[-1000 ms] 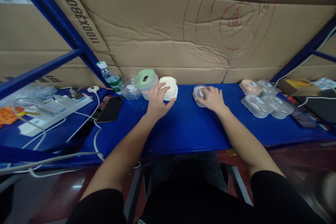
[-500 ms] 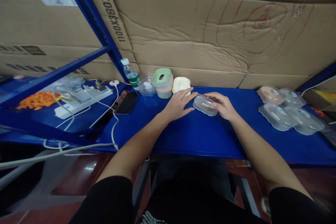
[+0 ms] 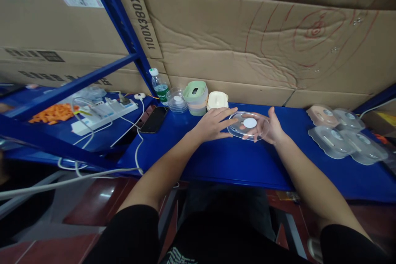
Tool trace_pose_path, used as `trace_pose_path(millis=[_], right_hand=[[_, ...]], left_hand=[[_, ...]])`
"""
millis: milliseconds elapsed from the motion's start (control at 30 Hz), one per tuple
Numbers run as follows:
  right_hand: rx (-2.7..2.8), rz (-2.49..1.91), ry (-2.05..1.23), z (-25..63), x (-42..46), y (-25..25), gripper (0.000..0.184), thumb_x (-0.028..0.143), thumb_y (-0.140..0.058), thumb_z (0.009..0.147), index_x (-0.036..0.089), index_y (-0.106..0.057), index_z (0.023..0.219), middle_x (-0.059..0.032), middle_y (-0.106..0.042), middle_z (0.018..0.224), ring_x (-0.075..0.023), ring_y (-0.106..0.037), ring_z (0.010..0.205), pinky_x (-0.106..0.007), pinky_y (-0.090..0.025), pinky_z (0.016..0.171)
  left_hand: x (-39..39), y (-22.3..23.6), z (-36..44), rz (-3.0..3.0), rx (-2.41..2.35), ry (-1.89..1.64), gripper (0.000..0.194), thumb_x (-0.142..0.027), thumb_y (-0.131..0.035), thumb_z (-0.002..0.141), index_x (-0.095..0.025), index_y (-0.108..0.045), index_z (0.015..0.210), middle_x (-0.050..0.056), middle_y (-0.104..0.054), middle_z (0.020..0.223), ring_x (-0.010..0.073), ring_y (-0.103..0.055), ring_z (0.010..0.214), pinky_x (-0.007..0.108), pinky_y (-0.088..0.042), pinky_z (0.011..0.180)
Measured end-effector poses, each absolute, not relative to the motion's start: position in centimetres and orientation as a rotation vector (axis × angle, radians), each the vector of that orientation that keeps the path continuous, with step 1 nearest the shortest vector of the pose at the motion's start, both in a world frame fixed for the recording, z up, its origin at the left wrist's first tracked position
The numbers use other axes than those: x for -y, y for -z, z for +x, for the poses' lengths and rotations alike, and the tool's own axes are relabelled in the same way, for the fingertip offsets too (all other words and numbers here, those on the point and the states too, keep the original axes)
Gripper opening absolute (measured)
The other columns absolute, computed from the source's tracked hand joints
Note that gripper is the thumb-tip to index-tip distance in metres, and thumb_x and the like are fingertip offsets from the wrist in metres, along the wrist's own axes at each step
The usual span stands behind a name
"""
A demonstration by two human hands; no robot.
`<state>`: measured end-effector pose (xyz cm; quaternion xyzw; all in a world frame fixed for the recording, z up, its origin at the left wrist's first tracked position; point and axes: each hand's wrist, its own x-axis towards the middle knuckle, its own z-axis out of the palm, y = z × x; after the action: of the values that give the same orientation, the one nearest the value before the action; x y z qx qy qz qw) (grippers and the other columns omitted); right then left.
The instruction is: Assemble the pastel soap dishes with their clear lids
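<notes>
A clear plastic lid (image 3: 262,131) with a white round patch lies across the fingers of my right hand (image 3: 274,130). That hand is turned palm up, its fingers showing through the plastic and its thumb raised at the side. My left hand (image 3: 215,124) is at the lid's left edge, fingers stretched and apart, the fingertips touching or just over the rim. Behind my left hand stand a cream container stack (image 3: 218,100) and a stack of green, grey and peach containers (image 3: 196,98). Clear round-patched lids (image 3: 177,105) sit to their left.
Several lidded containers (image 3: 331,142) are grouped at the right of the blue table (image 3: 222,165). A water bottle (image 3: 160,87), a phone (image 3: 154,119) and a power strip (image 3: 105,117) with cables are on the left. A cardboard wall (image 3: 216,29) closes the back.
My right hand has rolled from gripping the lid from above to palm up beneath it, so the lid's white patch now faces me. My left fingers have come to its edge.
</notes>
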<state>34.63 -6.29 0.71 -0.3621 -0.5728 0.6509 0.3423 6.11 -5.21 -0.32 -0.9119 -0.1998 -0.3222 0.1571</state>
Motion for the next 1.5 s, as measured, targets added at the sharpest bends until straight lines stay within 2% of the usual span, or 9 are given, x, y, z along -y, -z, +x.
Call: trace_pose_path(millis=[67,133,267,400,800,1067,1200,1300,1500], right_hand=[[1.499,-0.976,-1.686,34.7,6.2,-0.6,0.116,0.107,-0.019,0.077,0.016,-0.069,0.131,-0.0223,-0.08,0.098,-0.0373,-0.079,0.072,-0.041,-0.056,0.046],[1.474,-0.998,-1.623,34.7,5.9,-0.4,0.115,0.107,-0.019,0.076,0.018,-0.07,0.127,-0.0204,-0.08,0.095,-0.0327,-0.076,0.061,-0.041,-0.055,0.045],[1.345,-1.013,-1.259,35.3,4.9,-0.1,0.086,0.098,-0.046,0.083,0.022,-0.072,0.114,-0.011,-0.081,0.088,-0.0215,-0.072,0.054,-0.034,-0.056,0.049],[1.286,-1.104,-0.986,36.5,3.7,0.6,0.057,0.073,-0.082,0.076,0.022,-0.073,0.101,-0.0043,-0.078,0.08,-0.0153,-0.069,0.053,-0.027,-0.054,0.05],[1.422,-1.223,-0.839,37.4,2.3,2.5,0.057,0.073,-0.082,0.074,0.02,-0.074,0.095,-0.006,-0.078,0.078,-0.0166,-0.068,0.055,-0.03,-0.055,0.052],[1.855,-1.334,-0.277,38.0,2.8,2.7,0.039,0.056,-0.07,0.091,0.024,-0.08,0.109,-0.0089,-0.082,0.097,-0.0291,-0.077,0.09,-0.049,-0.06,0.089],[2.19,-1.288,-0.22,38.2,3.3,2.0,0.066,0.064,-0.08,0.082,0.024,-0.074,0.133,-0.0148,-0.075,0.134,-0.0413,-0.067,0.127,-0.062,-0.052,0.108],[2.343,-1.34,-0.287,38.3,3.4,2.3,0.087,0.068,-0.089,0.07,0.026,-0.069,0.143,-0.0169,-0.069,0.145,-0.0463,-0.064,0.132,-0.065,-0.05,0.111],[2.315,-1.237,-0.39,37.4,3.7,2.7,0.079,0.059,-0.09,0.073,0.024,-0.071,0.141,-0.0173,-0.066,0.148,-0.043,-0.065,0.134,-0.063,-0.049,0.116]], left_hand=[[5.0,0.7,6.2,-2.625,0.552,0.987,0.026,-0.044,-0.074,0.098,-0.024,-0.073,0.114,0.015,-0.057,0.159,0.0316,-0.059,0.142,0.051,-0.053,0.112],[4.4,1.0,5.9,-2.626,0.557,1.093,0.025,-0.046,-0.076,0.096,-0.022,-0.072,0.098,0.016,-0.058,0.156,0.0313,-0.06,0.139,0.05,-0.054,0.109],[2.1,1.1,2.9,-2.345,0.955,1.374,0.034,-0.049,-0.086,0.084,-0.021,-0.068,0.087,0.015,-0.058,0.153,0.0352,-0.06,0.137,0.056,-0.052,0.111],[0.2,0.4,-1.8,-1.696,1.468,1.654,0.031,-0.041,-0.086,0.085,-0.021,-0.065,0.095,0.013,-0.047,0.159,0.0368,-0.047,0.15,0.058,-0.042,0.122],[-0.1,0.6,-3.6,-1.453,2.231,1.465,0.054,-0.021,-0.076,0.081,-0.023,-0.065,0.134,0.018,-0.036,0.17,0.042,-0.039,0.154,0.065,-0.028,0.125],[-1.4,1.5,-3.7,-1.461,2.246,1.59,0.049,-0.026,-0.071,0.083,-0.022,-0.067,0.132,0.017,-0.05,0.163,0.0391,-0.045,0.151,0.064,-0.026,0.126],[-1.8,1.9,-4.1,-1.344,2.15,1.779,0.049,-0.028,-0.072,0.084,-0.021,-0.064,0.132,0.019,-0.054,0.157,0.0388,-0.047,0.148,0.063,-0.029,0.125],[-1.4,1.7,-3.7,-1.308,2.004,1.792,0.05,-0.029,-0.07,0.085,-0.021,-0.061,0.134,0.019,-0.055,0.154,0.0366,-0.047,0.148,0.059,-0.032,0.124],[1.2,1.6,1.0,-1.809,1.429,1.636,0.039,-0.042,-0.066,0.092,-0.02,-0.063,0.125,0.018,-0.062,0.143,0.0343,-0.055,0.138,0.057,-0.038,0.12]])
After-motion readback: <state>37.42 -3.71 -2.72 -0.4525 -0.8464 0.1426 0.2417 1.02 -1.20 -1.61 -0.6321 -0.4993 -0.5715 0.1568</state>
